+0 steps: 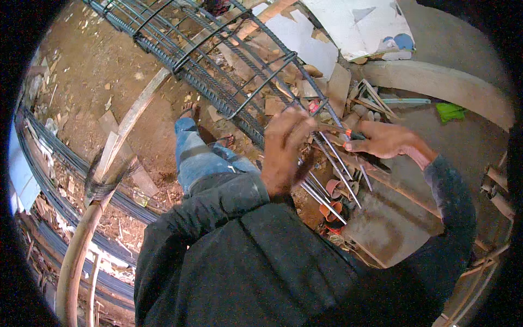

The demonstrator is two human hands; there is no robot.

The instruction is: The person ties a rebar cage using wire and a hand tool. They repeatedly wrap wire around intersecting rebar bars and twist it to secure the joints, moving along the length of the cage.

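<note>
A cage of ribbed steel rebar (pixel 248 117) runs from the upper left down to its loose bar ends near the middle. Crosswise wire-bound stirrups (pixel 260 84) ring the long bars. My left hand (pixel 286 144) is at the cage's near end, over the bars, its fingers smeared by motion. On the right, my right hand (pixel 389 139) is closed round a hand tool with an orange-and-black handle (pixel 349 132). The tool's thin metal end points left toward my left hand, beside the bars; its tip is too blurred to make out.
A wooden pole (pixel 131 117) props the cage at the left, lashed to another pole. Bundles of long bars (pixel 60 139) lie beyond. Small orange pots (pixel 330 211), wood scraps and a white torn sheet (pixel 362 32) lie around. A bright green scrap (pixel 450 111) is on the right floor.
</note>
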